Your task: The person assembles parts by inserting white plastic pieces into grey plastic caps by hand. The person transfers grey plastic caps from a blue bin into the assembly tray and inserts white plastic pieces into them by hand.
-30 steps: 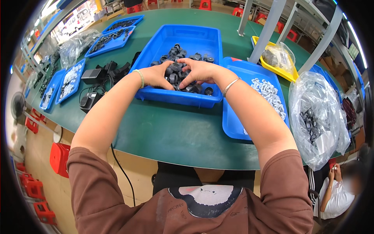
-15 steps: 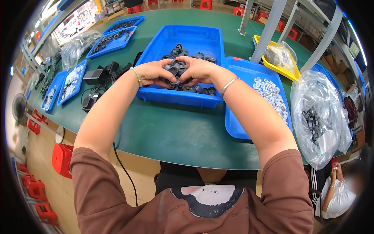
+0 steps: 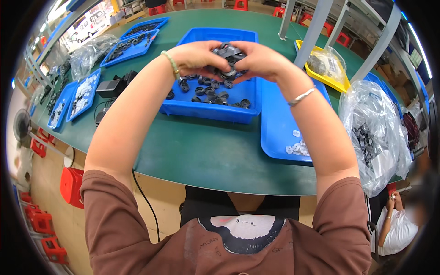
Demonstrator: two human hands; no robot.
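Between them, my left hand (image 3: 198, 59) and my right hand (image 3: 255, 59) clasp a heap of small black round plastic parts (image 3: 229, 57), raised above the deep blue bin (image 3: 211, 111). My fingers curl around the heap from both sides, and some fingertips are hidden behind it. Below, more loose black round parts (image 3: 211, 94) lie scattered over the bin's floor. Under my right forearm is a flat blue tray (image 3: 279, 123), with small whitish plastic pieces (image 3: 299, 147) showing near its front edge.
To the right stand a yellow tray (image 3: 327, 79) with a bagged load and a clear plastic bag (image 3: 373, 137) of black parts. Metal posts (image 3: 316, 32) rise behind. On the left are black adapters (image 3: 111, 88), trays of white pieces (image 3: 83, 95) and trays of dark parts (image 3: 130, 48). Another person (image 3: 396, 227) sits at lower right.
Both hands have lifted a heap of black parts up and to the right from the bin's floor. My right forearm now hides more of the white pieces.
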